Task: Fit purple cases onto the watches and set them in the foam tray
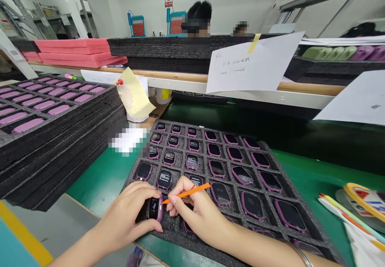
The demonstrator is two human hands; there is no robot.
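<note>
Head view: our left hand (129, 209) has its fingers closed around a lit watch (159, 215) at the tray's (172, 226) near left; our right hand (201, 215) pinches an orange stick (195, 190) against it. We judge ourselves partway: most left screens (165, 179) show text, right screens (252, 203) look dark.

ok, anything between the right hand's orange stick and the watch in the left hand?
Nothing visible. The right hand holds the orange stick with its tip at the picture-right edge of the watch; contact unclear. Fingers of the left hand sit at top and bottom, leaving that edge open.
</note>
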